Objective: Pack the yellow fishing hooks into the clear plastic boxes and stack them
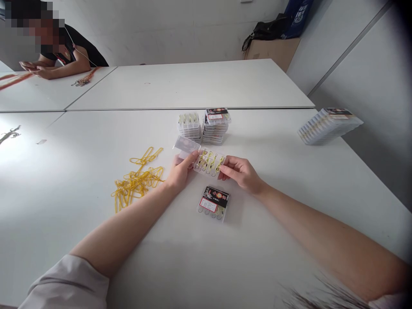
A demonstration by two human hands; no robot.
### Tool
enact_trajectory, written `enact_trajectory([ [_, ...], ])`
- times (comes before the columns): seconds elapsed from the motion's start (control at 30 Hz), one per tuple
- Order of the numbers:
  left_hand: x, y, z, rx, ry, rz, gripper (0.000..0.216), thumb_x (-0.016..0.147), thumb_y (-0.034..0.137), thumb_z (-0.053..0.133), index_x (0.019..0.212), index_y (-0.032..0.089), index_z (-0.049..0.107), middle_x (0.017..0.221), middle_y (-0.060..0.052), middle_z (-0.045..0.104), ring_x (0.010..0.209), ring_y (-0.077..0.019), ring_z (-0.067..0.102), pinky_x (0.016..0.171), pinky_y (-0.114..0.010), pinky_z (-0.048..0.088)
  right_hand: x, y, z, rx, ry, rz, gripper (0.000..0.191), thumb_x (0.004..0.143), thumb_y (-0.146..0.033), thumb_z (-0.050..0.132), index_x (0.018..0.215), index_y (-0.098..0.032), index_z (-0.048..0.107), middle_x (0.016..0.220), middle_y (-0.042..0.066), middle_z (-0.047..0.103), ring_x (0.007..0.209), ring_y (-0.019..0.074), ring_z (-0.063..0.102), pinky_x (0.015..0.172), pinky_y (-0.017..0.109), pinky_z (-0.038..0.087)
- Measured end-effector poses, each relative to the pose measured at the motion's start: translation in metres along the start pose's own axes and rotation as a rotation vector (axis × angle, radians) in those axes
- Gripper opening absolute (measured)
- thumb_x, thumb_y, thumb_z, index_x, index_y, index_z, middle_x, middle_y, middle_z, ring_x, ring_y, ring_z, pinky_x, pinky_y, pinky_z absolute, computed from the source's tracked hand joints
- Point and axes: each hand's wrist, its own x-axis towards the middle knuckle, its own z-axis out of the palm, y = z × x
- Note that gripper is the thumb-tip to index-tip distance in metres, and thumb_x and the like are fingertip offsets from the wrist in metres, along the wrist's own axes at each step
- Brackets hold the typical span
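Observation:
My left hand [183,171] grips the left side of a clear plastic fishing hook box [207,164], its thumb over the edge near the raised lid [188,145]. Inside the box several hooks with yellow cord lie side by side in compartments. At the box's right end my right hand [240,172] is closed, thumb and fingers pinching the edge by the last hook; whether it also holds the hook's cord I cannot tell. Just below, a shut hook box [213,204] with a black and red label lies on the table.
Two stacks of hook boxes [189,124] [216,128] stand beyond my hands. A leaning row of boxes [328,126] sits at the right edge. Yellow cord loops [138,182] lie at left. A person [74,51] sits across the table [154,257]; a carton [273,51] stands behind.

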Motion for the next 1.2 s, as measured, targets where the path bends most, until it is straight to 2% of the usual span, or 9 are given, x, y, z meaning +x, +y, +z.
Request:
enact_trajectory([
  [0.23, -0.003, 0.004, 0.005, 0.02, 0.023, 0.07, 0.029, 0.075, 0.04, 0.08, 0.086, 0.015, 0.073, 0.086, -0.004, 0.076, 0.079, -0.018, 0.068, 0.076, -0.029, 0.053, 0.0, 0.0, 0.0, -0.034, -0.022, 0.007, 0.028, 0.085, -0.045, 0.073, 0.085, -0.017, 0.067, 0.075, 0.003, 0.068, 0.071, 0.0149, 0.064, 0.069, 0.029, 0.054],
  [0.7, -0.004, 0.007, 0.008, 0.056, 0.076, 0.006, 0.035, 0.068, 0.044, 0.084, 0.078, 0.013, 0.069, 0.073, -0.002, 0.07, 0.066, -0.0139, 0.061, 0.069, -0.028, 0.049, -0.001, 0.003, 0.0, -0.065, -0.026, 0.004, 0.024, 0.085, -0.039, 0.072, 0.085, -0.017, 0.066, 0.076, 0.003, 0.067, 0.072, 0.0154, 0.064, 0.069, 0.029, 0.053],
  [0.9, -0.003, 0.005, 0.006, 0.02, 0.027, 0.043, 0.033, 0.074, 0.046, 0.081, 0.084, 0.015, 0.073, 0.084, -0.004, 0.075, 0.077, -0.0179, 0.067, 0.074, -0.03, 0.051, 0.0, 0.001, 0.0, -0.023, 0.021, -0.008, 0.028, 0.084, -0.045, 0.073, 0.081, -0.018, 0.064, 0.072, 0.002, 0.067, 0.067, 0.0138, 0.061, 0.066, 0.028, 0.051],
  [1.0, 0.003, 0.005, -0.006, 0.024, -0.102, 0.004, 0.037, 0.075, 0.05, 0.079, 0.084, 0.015, 0.075, 0.085, -0.006, 0.076, 0.082, -0.0195, 0.068, 0.077, -0.031, 0.052, 0.002, 0.0, 0.0, 0.008, 0.094, -0.023, 0.034, 0.082, -0.051, 0.074, 0.074, -0.02, 0.061, 0.067, 0.001, 0.066, 0.062, 0.0127, 0.058, 0.063, 0.028, 0.05],
  [1.07, 0.008, 0.006, -0.017, 0.062, -0.34, -0.064, 0.042, 0.065, 0.048, 0.087, 0.085, 0.013, 0.076, 0.09, -0.01, 0.077, 0.089, -0.0227, 0.07, 0.082, -0.033, 0.053, 0.003, 0.0, -0.001, 0.025, 0.136, -0.027, 0.038, 0.08, -0.054, 0.075, 0.072, -0.02, 0.059, 0.065, 0.001, 0.066, 0.06, 0.0123, 0.056, 0.061, 0.028, 0.049],
  [1.13, 0.013, 0.008, -0.026, 0.01, -0.482, -0.108, 0.059, 0.054, 0.051, 0.092, 0.098, 0.016, 0.076, 0.099, -0.011, 0.077, 0.098, -0.0265, 0.07, 0.088, -0.037, 0.053, 0.003, 0.0, -0.001, 0.035, 0.157, -0.024, 0.04, 0.078, -0.056, 0.075, 0.071, -0.02, 0.059, 0.064, 0.0, 0.066, 0.059, 0.0121, 0.055, 0.06, 0.028, 0.049],
  [1.2, 0.016, 0.01, -0.031, -0.084, -0.512, -0.131, 0.069, 0.056, 0.072, 0.082, 0.099, 0.019, 0.076, 0.107, -0.012, 0.077, 0.105, -0.03, 0.07, 0.089, -0.041, 0.054, 0.004, 0.0, -0.002, 0.042, 0.169, -0.019, 0.04, 0.078, -0.056, 0.076, 0.071, -0.021, 0.059, 0.063, 0.001, 0.066, 0.058, 0.0121, 0.055, 0.06, 0.028, 0.048],
])
